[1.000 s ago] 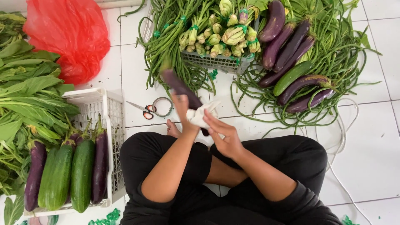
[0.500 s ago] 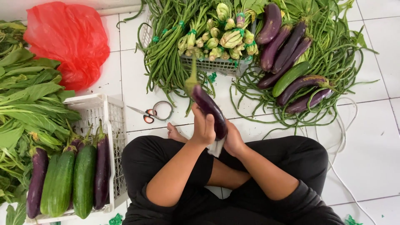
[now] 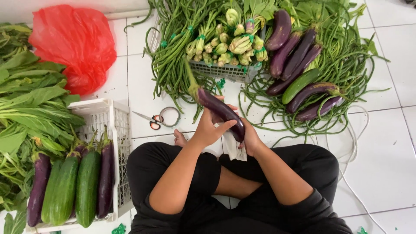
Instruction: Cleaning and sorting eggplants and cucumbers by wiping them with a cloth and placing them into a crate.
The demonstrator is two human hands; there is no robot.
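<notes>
Gleaming dark purple, the long eggplant (image 3: 220,111) tapers to a green stem.

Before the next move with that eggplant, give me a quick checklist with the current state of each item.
1. Eggplant held in both hands: ok, left hand over it, right hand under its lower end.
2. Eggplant clear of the floor: ok.
3. White cloth at hand: ok, under the right hand.
4. Room in the white crate: ok, far end bare.
5. Scissors clear of the hands: ok, on the tile apart from them.
6. Eggplant surface clean: cannot tell.
</notes>
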